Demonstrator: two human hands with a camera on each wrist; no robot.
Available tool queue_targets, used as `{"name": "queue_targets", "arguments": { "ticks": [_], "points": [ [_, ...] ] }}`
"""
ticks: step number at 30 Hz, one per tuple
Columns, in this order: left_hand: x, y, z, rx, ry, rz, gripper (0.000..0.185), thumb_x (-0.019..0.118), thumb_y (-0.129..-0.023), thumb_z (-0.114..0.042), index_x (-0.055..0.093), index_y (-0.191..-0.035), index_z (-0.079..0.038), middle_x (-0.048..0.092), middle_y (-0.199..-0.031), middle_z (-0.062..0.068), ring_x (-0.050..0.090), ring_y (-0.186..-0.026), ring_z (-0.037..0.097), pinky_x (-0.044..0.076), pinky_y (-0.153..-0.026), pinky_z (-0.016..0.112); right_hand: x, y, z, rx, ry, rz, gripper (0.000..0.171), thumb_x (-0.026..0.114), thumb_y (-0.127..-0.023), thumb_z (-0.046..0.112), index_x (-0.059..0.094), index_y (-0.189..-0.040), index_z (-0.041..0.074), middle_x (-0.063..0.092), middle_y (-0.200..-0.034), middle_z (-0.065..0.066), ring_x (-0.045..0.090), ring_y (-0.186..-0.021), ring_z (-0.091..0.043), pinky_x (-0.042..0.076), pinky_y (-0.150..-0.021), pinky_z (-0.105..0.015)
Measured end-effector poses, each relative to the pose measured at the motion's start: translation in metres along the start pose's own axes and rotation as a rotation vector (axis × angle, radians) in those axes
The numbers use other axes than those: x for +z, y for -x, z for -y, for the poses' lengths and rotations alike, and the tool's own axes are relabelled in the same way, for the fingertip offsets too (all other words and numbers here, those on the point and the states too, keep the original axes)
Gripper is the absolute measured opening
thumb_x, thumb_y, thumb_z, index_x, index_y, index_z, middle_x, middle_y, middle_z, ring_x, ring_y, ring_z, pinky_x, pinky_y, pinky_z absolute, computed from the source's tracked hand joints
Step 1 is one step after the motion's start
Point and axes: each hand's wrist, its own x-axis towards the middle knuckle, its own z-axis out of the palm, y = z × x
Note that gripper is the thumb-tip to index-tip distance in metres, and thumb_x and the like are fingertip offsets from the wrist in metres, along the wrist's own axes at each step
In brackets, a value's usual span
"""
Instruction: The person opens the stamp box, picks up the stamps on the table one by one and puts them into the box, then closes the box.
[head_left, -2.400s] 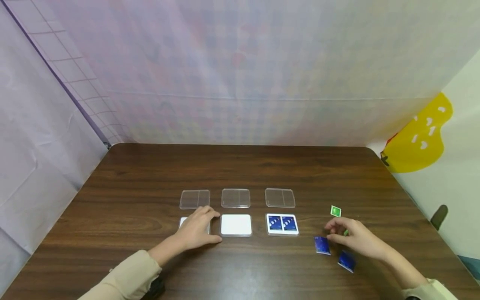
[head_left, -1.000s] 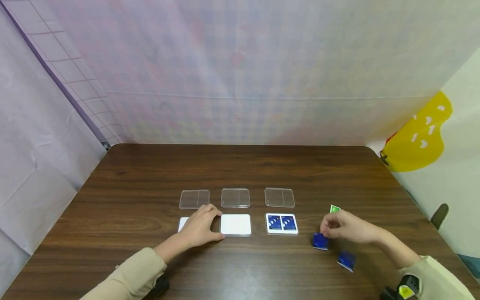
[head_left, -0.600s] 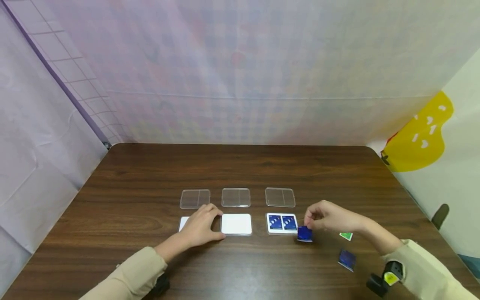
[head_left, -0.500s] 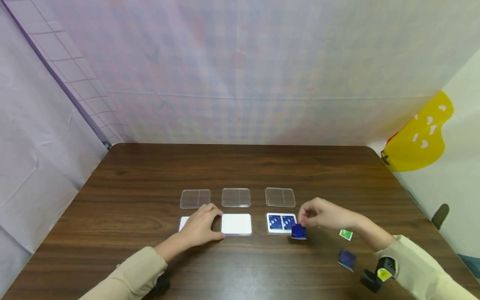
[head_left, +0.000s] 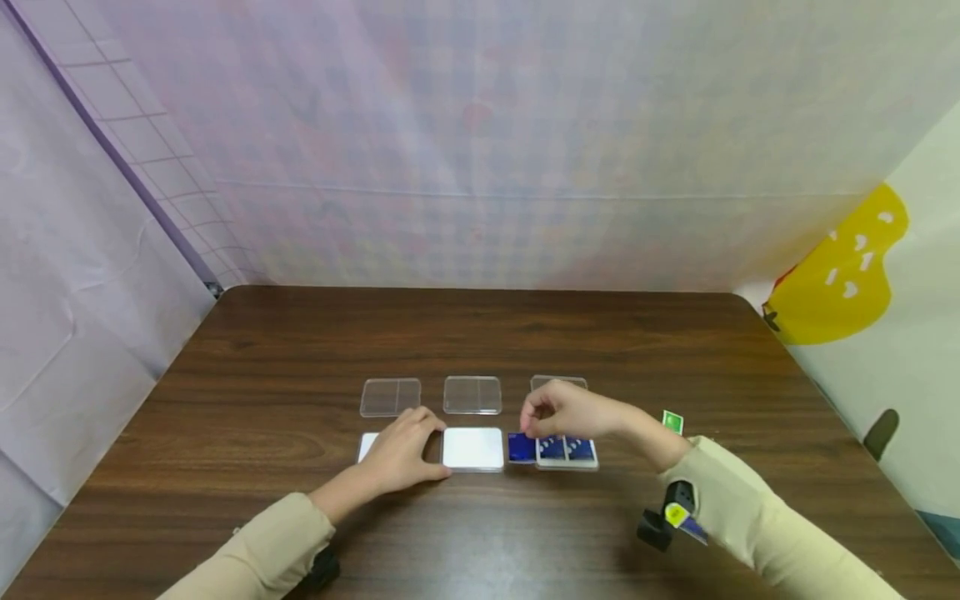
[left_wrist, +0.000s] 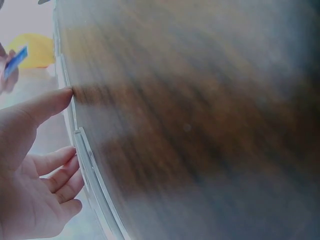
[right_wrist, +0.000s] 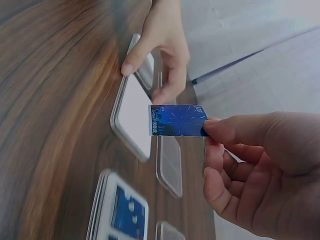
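In the head view my right hand (head_left: 573, 410) hangs over the right-hand case and pinches a blue postage stamp (head_left: 521, 448) between thumb and index finger. The right wrist view shows the stamp (right_wrist: 175, 120) held by one end, its free end overlapping the white-lined middle case (right_wrist: 134, 115). My left hand (head_left: 401, 450) holds that case by its left side, thumb at the near corner and a finger at the far one. Behind the left hand, the left white-lined case (head_left: 366, 445) is mostly hidden. Two blue stamps (head_left: 580, 451) lie side by side in the right-hand case (head_left: 567, 466).
Three clear lids, left (head_left: 390, 398), middle (head_left: 472, 395) and right (head_left: 558, 382), lie in a row behind the cases; my right hand partly covers the right one. A green stamp (head_left: 672, 422) lies farther right. Another blue stamp (head_left: 697, 533) shows behind the right wrist camera (head_left: 678, 498).
My right hand has picked up a blue stamp from the right and carried it left, past the right-hand case to the middle one. The left hand has shifted slightly right against the middle case.
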Motion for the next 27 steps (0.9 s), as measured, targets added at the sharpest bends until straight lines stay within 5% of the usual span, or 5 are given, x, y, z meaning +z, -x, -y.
{"name": "queue_targets", "arguments": {
  "ticks": [12, 18, 27],
  "points": [
    [0.001, 0.0, 0.001, 0.007, 0.012, -0.02, 0.056, 0.079, -0.063, -0.035, 0.061, -0.105, -0.002, 0.056, -0.101, 0.006, 0.052, -0.094, 0.022, 0.047, -0.08, 0.037, 0.022, -0.043, 0.004, 0.052, -0.111, 0.017, 0.005, 0.057, -0.083, 0.0, 0.062, -0.084, -0.002, 0.06, -0.073, -0.006, 0.049, -0.061, -0.015, 0.042, -0.05, -0.023],
    [0.0, 0.0, 0.001, 0.009, 0.022, -0.022, 0.056, 0.079, -0.063, -0.033, 0.061, -0.105, -0.001, 0.057, -0.101, 0.006, 0.051, -0.094, 0.023, 0.047, -0.08, 0.038, 0.034, -0.062, 0.001, 0.087, -0.119, -0.017, 0.006, 0.059, -0.082, 0.0, 0.062, -0.084, -0.004, 0.058, -0.07, 0.003, 0.049, -0.063, -0.008, 0.04, -0.048, -0.021],
    [0.002, 0.0, 0.001, 0.013, 0.023, -0.016, 0.055, 0.079, -0.064, -0.033, 0.061, -0.105, -0.001, 0.057, -0.102, 0.006, 0.051, -0.095, 0.023, 0.047, -0.082, 0.037, 0.05, -0.076, -0.01, 0.058, 0.044, -0.145, 0.005, 0.061, -0.075, -0.005, 0.064, -0.078, -0.003, 0.063, -0.069, -0.003, 0.051, -0.06, -0.004, 0.042, -0.055, -0.015]
  ]
}}
